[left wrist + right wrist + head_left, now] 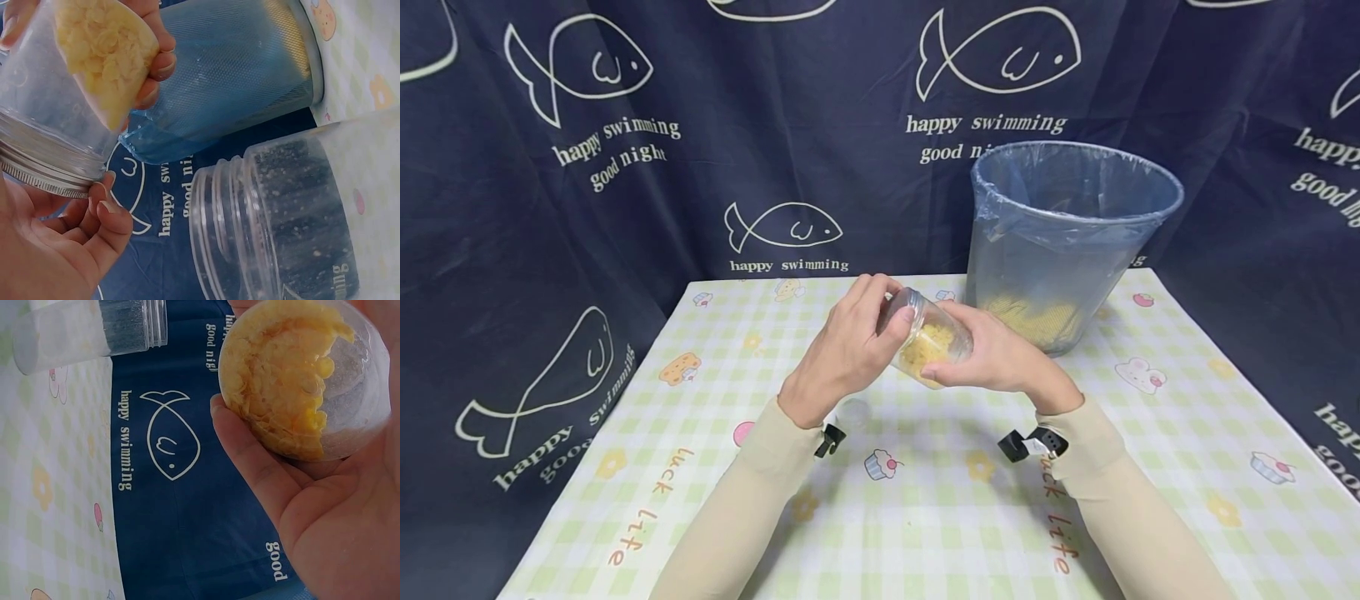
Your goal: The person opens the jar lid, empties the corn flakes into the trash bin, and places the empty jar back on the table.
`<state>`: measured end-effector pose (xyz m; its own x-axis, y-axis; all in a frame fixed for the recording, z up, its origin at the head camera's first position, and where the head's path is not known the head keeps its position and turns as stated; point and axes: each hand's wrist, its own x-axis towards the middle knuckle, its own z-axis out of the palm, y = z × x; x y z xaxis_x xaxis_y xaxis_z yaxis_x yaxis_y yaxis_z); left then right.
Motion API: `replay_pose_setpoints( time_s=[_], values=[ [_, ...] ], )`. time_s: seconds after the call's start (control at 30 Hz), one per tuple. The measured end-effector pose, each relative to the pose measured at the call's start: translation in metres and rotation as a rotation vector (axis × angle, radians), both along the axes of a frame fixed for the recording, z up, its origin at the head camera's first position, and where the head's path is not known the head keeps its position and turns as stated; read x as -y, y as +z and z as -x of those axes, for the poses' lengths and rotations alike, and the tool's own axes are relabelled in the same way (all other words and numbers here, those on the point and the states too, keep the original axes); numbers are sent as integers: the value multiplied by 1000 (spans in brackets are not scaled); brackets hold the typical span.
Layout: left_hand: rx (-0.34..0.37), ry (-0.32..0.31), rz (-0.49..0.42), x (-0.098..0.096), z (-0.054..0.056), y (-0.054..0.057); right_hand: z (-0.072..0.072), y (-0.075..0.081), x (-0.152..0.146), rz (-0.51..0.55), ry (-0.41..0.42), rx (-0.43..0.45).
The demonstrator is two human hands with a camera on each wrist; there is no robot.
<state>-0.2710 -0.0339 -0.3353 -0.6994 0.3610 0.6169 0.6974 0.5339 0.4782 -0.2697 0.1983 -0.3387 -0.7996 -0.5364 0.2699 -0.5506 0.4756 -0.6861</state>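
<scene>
backdrop: a navy curtain (pixel 850 167) printed with white fish outlines and "happy swimming good night", hanging beyond the fingers of both hands. work surface: a green-and-white checked tablecloth (pixel 910 533), lying beneath the fingers, with cupcake, flower and rabbit prints. container: a mesh waste bin (pixel 1067 258) with a blue plastic liner folded over its rim, standing beyond and to the right of the right fingers; yellow shows through its lower wall. garment: beige sleeves (pixel 752 475) cover both forearms, well behind the fingers.

left hand (pixel 850 333): fingers curled and clamped about the lidded end of the held jar. right hand (pixel 1000 350): fingers and thumb clamped round the same jar's body toward its base. second vessel: a transparent threaded-neck jar (pixel 306 219), upright on the tablecloth with its mouth uncapped, below the left fingers and nearer the person; specks on its wall. held vessel: a clear lidded jar (pixel 917 354), between the two sets of fingers, raised off the cloth and tilted, lid end to the left. contents: thin yellow flakes (pixel 106 50), gathered toward the base, beside the right fingers. closure: a silver ridged lid (pixel 50 181), at the jar's mouth, under the left fingers; tightness cannot be told
</scene>
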Motion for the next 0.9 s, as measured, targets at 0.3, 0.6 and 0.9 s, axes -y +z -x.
replay_pose_setpoints(
  time_s=[0.3,0.6,0.9],
  values=[
    [-2,8,-4,0,-1,1,-1,-1,2,-15,-31,-26],
    [-5,15,-14,0,0,0,0,0,2,-29,-41,-33],
    [10,22,-20,0,0,0,0,0,0,-12,-28,-11]
  ],
)
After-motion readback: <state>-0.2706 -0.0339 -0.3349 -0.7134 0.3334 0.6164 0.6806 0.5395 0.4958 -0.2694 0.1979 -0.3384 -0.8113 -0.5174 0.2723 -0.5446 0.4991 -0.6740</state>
